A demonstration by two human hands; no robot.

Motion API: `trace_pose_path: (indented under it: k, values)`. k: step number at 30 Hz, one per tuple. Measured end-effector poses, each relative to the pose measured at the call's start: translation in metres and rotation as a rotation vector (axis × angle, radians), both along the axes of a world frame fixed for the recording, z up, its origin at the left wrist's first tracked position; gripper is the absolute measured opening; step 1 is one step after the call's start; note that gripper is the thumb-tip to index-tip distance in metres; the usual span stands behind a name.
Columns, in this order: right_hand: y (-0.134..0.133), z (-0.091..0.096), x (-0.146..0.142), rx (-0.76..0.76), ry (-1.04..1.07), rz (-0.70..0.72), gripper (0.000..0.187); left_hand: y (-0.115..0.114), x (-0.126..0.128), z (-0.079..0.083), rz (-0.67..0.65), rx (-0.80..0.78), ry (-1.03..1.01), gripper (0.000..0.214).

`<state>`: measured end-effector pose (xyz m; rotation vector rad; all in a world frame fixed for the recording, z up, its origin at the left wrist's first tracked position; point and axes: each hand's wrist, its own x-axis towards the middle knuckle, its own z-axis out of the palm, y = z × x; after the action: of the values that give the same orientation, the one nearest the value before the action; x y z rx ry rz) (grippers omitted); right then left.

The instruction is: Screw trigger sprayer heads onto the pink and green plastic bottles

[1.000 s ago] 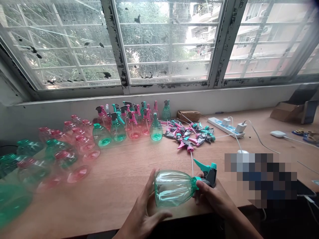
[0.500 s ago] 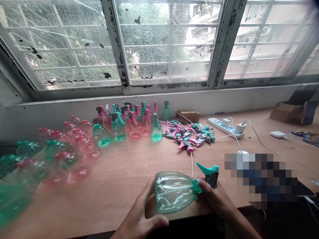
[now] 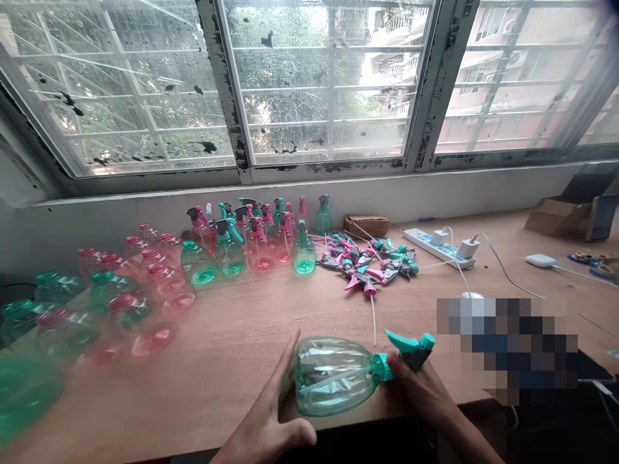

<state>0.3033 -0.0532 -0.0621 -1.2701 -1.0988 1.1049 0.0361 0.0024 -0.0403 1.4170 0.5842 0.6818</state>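
Note:
A clear green spray bottle [image 3: 333, 375] lies on its side above the front edge of the wooden table [image 3: 232, 348]. My left hand [image 3: 271, 419] cups its wide base, fingers wrapped round it. My right hand [image 3: 416, 386] grips the neck and the teal and grey trigger sprayer head [image 3: 411, 347] fitted there. A thin white dip tube shows inside the bottle.
Assembled pink and green spray bottles [image 3: 251, 241] stand at the back. Headless bottles [image 3: 120, 290] crowd the left. A pile of loose trigger heads [image 3: 367, 261] lies in the middle. A power strip [image 3: 438, 248], cables, a white charger [image 3: 539, 260] and cardboard boxes [image 3: 570, 212] are at right.
The bottle has turned in my hands and dropped slightly toward the table edge. The trigger head has swung to the right. My left hand has slid further under the base.

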Motion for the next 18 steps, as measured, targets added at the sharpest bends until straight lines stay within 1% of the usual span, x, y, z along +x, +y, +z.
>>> trace_pose_path:
  k: [3, 5, 6, 8, 11, 13, 15, 18]
  values:
    - [-0.001, -0.002, 0.002, -0.027, -0.074, 0.151, 0.061, -0.002, 0.001, 0.001, 0.032, -0.033, 0.003, 0.098]
    - [0.000, -0.004, 0.003, -0.072, -0.082, 0.206, 0.065, -0.004, 0.002, 0.000, 0.060, 0.009, 0.021, 0.092]
    - [0.000, -0.004, 0.003, -0.100, -0.066, 0.206, 0.066, -0.005, 0.003, -0.001, 0.072, 0.050, 0.041, 0.090]
    - [0.001, -0.003, 0.004, -0.156, -0.026, 0.166, 0.065, -0.006, 0.005, -0.004, 0.086, 0.194, 0.104, 0.089]
    - [0.003, 0.002, 0.001, -0.204, 0.000, 0.088, 0.063, -0.005, 0.008, -0.010, 0.097, 0.559, 0.198, 0.090]
    - [0.004, 0.004, 0.000, -0.204, 0.000, 0.049, 0.061, -0.005, 0.009, -0.015, 0.100, 0.753, 0.248, 0.088]
    - [0.004, 0.003, -0.001, -0.199, 0.015, 0.009, 0.060, -0.005, 0.011, -0.019, 0.123, 0.865, 0.293, 0.086]
    - [0.002, -0.001, -0.001, -0.152, 0.058, -0.020, 0.060, -0.008, 0.014, -0.023, 0.251, 0.992, 0.382, 0.082]
